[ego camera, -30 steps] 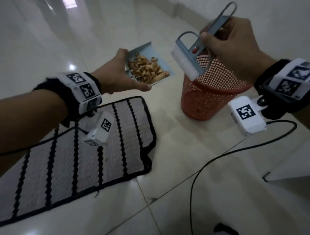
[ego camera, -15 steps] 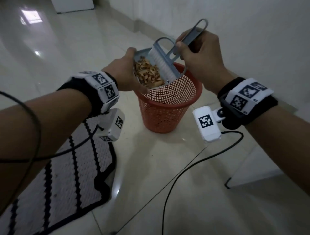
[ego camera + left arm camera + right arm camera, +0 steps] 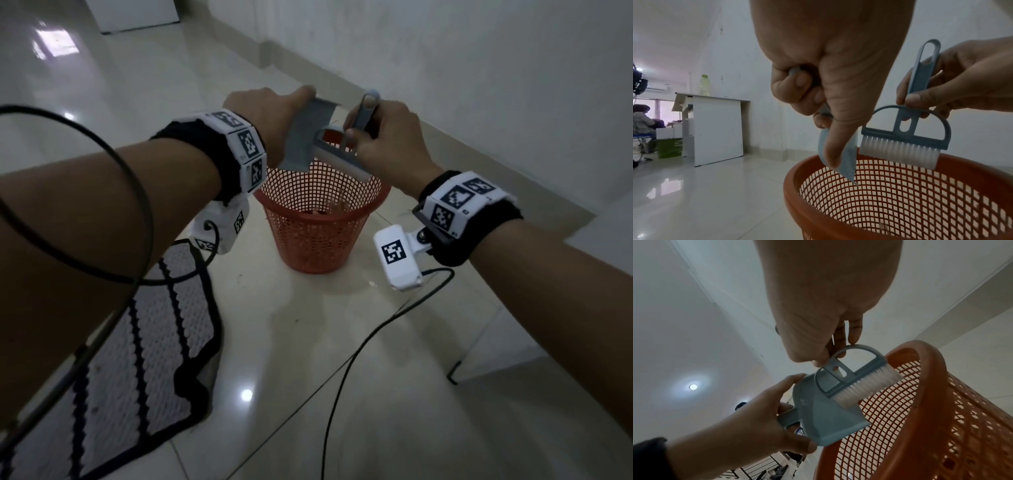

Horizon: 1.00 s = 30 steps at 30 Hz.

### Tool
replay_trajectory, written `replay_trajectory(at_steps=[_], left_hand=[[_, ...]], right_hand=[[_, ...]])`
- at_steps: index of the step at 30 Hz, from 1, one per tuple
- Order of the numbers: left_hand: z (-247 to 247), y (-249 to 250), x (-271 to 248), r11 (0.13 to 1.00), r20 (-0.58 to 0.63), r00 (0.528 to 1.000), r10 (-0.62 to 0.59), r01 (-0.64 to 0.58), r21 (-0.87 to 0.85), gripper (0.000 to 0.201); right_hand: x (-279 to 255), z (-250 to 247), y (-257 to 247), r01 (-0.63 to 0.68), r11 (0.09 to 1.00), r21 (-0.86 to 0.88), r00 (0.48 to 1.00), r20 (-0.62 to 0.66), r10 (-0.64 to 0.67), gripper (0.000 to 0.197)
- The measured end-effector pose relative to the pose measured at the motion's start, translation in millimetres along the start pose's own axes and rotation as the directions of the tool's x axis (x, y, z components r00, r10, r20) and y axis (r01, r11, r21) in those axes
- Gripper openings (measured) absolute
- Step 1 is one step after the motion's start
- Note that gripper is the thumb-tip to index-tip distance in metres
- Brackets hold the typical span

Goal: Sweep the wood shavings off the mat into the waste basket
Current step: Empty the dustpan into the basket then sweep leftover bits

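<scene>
My left hand grips the handle of a small blue-grey dustpan and holds it tipped steeply, lip down, over the orange mesh waste basket. My right hand pinches the handle of a blue hand brush. Its white bristles lie against the pan's inner face just above the basket rim. Some brown wood shavings show inside the basket. The striped grey mat lies on the floor at the lower left.
A black cable runs across the glossy tile floor right of the basket, another loops over my left forearm. A white wall with skirting stands behind the basket. In the left wrist view a white cabinet and a seated person are far off.
The dustpan has turned from level with shavings on it to steeply tipped over the basket, with the brush drawn down its face. The shavings have left the pan.
</scene>
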<state>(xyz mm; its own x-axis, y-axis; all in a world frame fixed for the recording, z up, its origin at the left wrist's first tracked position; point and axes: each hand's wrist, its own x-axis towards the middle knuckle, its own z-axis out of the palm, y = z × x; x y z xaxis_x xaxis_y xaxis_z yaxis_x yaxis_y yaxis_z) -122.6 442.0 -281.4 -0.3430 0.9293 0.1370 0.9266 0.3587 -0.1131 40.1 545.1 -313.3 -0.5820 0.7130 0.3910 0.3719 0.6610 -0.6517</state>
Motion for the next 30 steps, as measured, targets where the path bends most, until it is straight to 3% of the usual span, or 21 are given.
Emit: replay_trajectory(at_steps=[4,10,16,21,25,30], left_hand=[[3.6,-3.4,-2.6,1.0,-0.005,1.0,-0.013,0.013,0.013,0.094],[2.1,-9.1,-10.6,0.992,0.041,0.997,-0.063,0.067,-0.102,0.102],[8.1,-2.2,-22.8,0.972,0.11,0.991,-0.08,0.102,-0.212,0.107],[9.4,-17.0,-27.0,0.954,0.093,0.987,-0.13,0.15,-0.258,0.099],[0.4,-35.6,-39.0,0.909,0.129,0.977,-0.168,0.205,-0.364,0.103],[-0.1,-100.9,-103.5,0.803,0.142,0.951,-0.275,0.308,-0.509,0.105]], right_hand=[[0.7,-3.4,-4.3,-0.041,0.996,0.082,0.997,-0.066,0.047,0.016],[9.4,0.6,3.4,-0.216,0.969,0.119,0.955,-0.181,0.235,0.012],[8.8,11.7,-14.5,-0.283,0.943,0.177,0.939,-0.149,0.31,0.017],[8.1,13.3,-35.4,-0.248,0.953,0.172,0.928,-0.239,0.285,0.016],[1.4,30.0,-55.7,-0.258,0.919,0.298,0.924,-0.203,0.325,0.005],[-29.2,65.1,-107.7,-0.057,0.923,0.381,0.985,-0.13,0.115,0.019]])
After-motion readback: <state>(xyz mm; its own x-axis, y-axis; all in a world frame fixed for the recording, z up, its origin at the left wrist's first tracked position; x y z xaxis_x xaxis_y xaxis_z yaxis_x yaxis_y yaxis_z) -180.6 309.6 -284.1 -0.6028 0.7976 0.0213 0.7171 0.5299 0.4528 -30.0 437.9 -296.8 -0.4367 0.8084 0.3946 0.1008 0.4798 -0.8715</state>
